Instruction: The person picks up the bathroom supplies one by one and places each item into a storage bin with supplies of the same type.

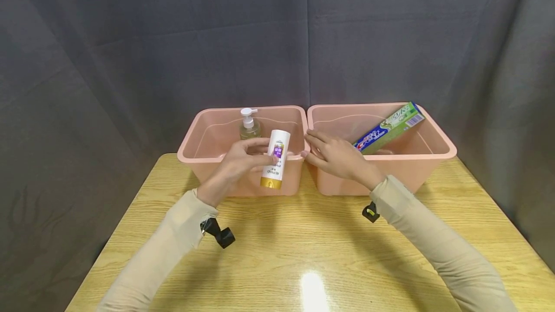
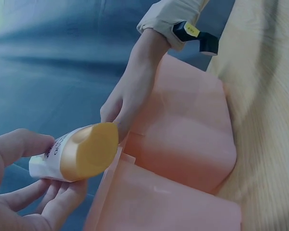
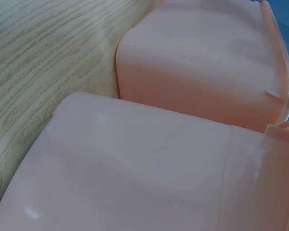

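Observation:
My left hand grips a white bottle with a gold cap and a purple label, thumb on one side and fingers on the other. The bottle is tilted, cap end down, over the front rim of the left pink bin. From the left wrist view, the gold cap faces the camera. My right hand is over the adjoining rims of the two bins, fingers extended toward the left bin's corner and holding no object. In the right wrist view only slivers of fingers show at the right edge.
A pump bottle with a white top stands inside the left bin. In the right pink bin, a green and blue toothpaste box leans diagonally against the rim. Both bins stand on a wooden table, before a dark curtain.

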A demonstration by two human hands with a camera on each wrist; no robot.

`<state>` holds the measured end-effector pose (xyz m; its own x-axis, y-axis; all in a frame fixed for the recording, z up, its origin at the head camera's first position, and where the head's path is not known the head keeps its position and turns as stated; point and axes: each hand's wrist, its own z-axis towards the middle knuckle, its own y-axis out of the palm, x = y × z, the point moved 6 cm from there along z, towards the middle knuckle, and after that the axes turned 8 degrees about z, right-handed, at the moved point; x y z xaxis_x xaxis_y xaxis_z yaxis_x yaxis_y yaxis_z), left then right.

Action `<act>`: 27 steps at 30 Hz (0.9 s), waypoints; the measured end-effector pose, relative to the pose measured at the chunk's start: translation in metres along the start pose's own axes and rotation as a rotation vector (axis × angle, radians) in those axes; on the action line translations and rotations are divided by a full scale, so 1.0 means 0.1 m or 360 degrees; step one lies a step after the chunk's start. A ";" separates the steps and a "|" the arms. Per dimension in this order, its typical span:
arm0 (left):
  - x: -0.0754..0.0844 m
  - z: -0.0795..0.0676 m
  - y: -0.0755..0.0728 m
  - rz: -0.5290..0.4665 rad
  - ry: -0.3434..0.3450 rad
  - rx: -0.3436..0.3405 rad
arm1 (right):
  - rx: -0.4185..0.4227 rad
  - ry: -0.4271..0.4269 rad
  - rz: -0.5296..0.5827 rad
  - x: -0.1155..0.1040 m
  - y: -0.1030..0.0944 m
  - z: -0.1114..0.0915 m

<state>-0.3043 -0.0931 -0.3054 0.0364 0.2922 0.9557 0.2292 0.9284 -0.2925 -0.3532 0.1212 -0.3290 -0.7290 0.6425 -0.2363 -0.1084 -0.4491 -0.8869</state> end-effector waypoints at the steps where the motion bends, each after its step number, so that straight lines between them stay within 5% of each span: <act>1: 0.01 0.01 -0.01 -0.0013 0.0002 0.0001 | 0.0000 -0.0002 -0.0001 0.00 0.00 0.00; 27: 0.00 0.24 -0.15 -0.0196 -0.0065 0.0130 | -0.0020 0.0027 0.0008 0.00 0.01 0.00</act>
<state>-0.3315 -0.1013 -0.3021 -0.0268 0.1827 0.9828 0.1498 0.9728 -0.1767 -0.3538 0.1208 -0.3296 -0.7177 0.6509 -0.2475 -0.0960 -0.4445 -0.8906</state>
